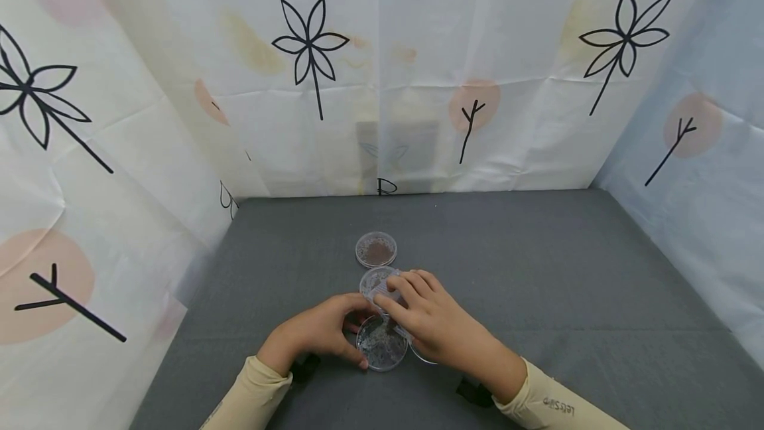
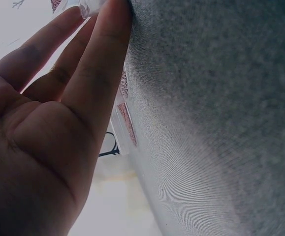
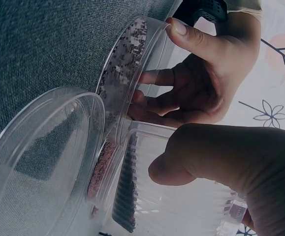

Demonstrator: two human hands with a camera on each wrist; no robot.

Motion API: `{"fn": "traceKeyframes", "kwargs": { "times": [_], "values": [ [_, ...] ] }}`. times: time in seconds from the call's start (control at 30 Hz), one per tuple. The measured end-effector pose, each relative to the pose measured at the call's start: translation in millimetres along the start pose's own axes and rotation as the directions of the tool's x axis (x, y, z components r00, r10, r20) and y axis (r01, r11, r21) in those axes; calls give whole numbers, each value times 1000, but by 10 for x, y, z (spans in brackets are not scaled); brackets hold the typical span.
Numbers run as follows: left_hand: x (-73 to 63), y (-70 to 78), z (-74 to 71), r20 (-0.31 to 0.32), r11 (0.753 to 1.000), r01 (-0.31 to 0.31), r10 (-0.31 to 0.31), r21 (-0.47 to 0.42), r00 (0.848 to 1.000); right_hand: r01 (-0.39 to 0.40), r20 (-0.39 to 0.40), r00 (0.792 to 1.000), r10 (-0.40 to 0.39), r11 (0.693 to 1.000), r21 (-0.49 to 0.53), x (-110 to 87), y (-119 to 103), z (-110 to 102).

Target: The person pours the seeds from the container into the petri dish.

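Note:
My left hand (image 1: 319, 334) holds the near petri dish (image 1: 382, 345) by its rim, thumb at the front and fingers along the far side. Dark specks are scattered over that clear dish. Above its far edge, my right hand (image 1: 432, 317) grips a clear, ribbed plastic container (image 3: 128, 187), thumb pressed against its wall. Dark matter shows along the ribs in the right wrist view. The container's full shape is hidden by the hand. A clear round lid or dish (image 3: 48, 147) lies beside the near dish, mostly covered by my right hand in the head view.
Two more petri dishes line up behind: a middle one (image 1: 375, 279) partly hidden by the right hand, and a far one (image 1: 377, 251) with reddish-brown grains. Grey cloth (image 1: 537, 264) covers the table. Printed white curtains (image 1: 418, 52) stand at the back and both sides.

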State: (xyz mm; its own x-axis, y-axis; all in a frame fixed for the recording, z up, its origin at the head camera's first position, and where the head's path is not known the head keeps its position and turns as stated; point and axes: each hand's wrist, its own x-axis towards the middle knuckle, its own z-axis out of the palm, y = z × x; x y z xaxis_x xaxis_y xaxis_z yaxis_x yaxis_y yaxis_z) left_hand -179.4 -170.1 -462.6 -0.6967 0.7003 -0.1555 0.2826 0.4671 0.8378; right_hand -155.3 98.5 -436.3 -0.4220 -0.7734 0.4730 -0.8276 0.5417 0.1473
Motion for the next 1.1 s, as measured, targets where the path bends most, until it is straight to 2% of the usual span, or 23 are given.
{"fn": "traceKeyframes", "kwargs": {
  "times": [0.4,0.7,1.1],
  "values": [
    [-5,0,3,-1,1000,19,-19,1,1000,6,-18,1000,-6,1000,0,-7,2,20],
    [-3,2,2,4,1000,7,-7,-11,1000,21,-35,999,-21,1000,-5,7,6,10],
    [-4,21,-4,1,1000,15,-15,-6,1000,12,-9,1000,-12,1000,19,-1,29,4]
  ]
}}
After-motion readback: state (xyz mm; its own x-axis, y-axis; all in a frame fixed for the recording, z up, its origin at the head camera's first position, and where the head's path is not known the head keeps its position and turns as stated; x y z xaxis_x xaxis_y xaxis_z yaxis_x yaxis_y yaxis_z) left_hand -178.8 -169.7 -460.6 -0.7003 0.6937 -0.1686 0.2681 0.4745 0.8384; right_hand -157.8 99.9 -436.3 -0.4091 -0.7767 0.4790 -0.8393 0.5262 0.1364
